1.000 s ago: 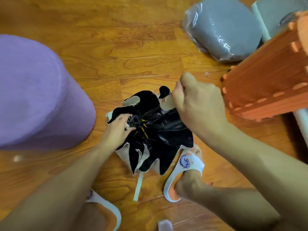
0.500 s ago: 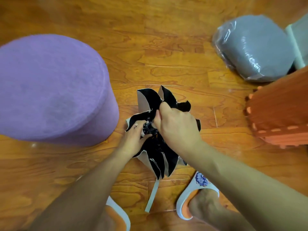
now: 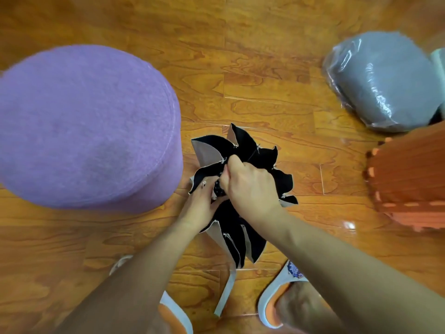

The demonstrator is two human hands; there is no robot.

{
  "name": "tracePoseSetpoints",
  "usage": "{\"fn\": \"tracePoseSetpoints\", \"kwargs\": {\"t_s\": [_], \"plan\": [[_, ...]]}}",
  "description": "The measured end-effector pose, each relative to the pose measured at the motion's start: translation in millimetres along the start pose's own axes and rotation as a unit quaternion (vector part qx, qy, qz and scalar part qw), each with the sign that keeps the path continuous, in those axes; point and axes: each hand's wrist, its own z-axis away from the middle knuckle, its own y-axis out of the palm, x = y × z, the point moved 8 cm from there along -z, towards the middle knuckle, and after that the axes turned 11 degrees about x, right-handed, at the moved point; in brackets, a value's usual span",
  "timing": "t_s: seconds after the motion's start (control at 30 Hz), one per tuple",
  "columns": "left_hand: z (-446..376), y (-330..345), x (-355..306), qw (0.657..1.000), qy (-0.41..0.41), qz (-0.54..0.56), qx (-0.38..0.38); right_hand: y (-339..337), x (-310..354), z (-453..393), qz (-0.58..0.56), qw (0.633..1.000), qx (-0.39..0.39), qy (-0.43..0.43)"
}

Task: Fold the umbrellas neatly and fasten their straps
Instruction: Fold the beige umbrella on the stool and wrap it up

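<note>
A collapsed umbrella [image 3: 243, 235] with black lining and pale outer fabric stands point-down on the wooden floor between my feet, its flaps splayed out. My left hand [image 3: 204, 203] grips it at the hub from the left side. My right hand [image 3: 250, 186] pinches the fabric folds near the top centre, fingers curled over them. A pale strap [image 3: 226, 292] hangs from the umbrella's lower edge down to the floor. The handle and shaft are hidden under my hands and the fabric.
A large purple round stool [image 3: 84, 126] stands close on the left. A grey cushion wrapped in plastic [image 3: 385, 80] lies at the upper right, with orange foam mats [image 3: 409, 179] below it. My slippered feet [image 3: 284, 300] flank the umbrella.
My right hand moved from the umbrella's far edge to its centre and gathered the flaps, so the canopy is now narrower. The view shifted, bringing the purple stool more into frame.
</note>
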Motion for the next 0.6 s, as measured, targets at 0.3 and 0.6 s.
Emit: {"fn": "tracePoseSetpoints", "kwargs": {"t_s": [0.3, 0.6], "plan": [[20, 14, -71, 0.994, 0.018, -0.060, 0.085, -46, -78, 59, -0.093, 0.991, 0.052, 0.082], [99, -58, -212, 0.988, 0.130, -0.066, 0.046, -200, -138, 162, -0.183, 0.964, -0.076, 0.179]]}}
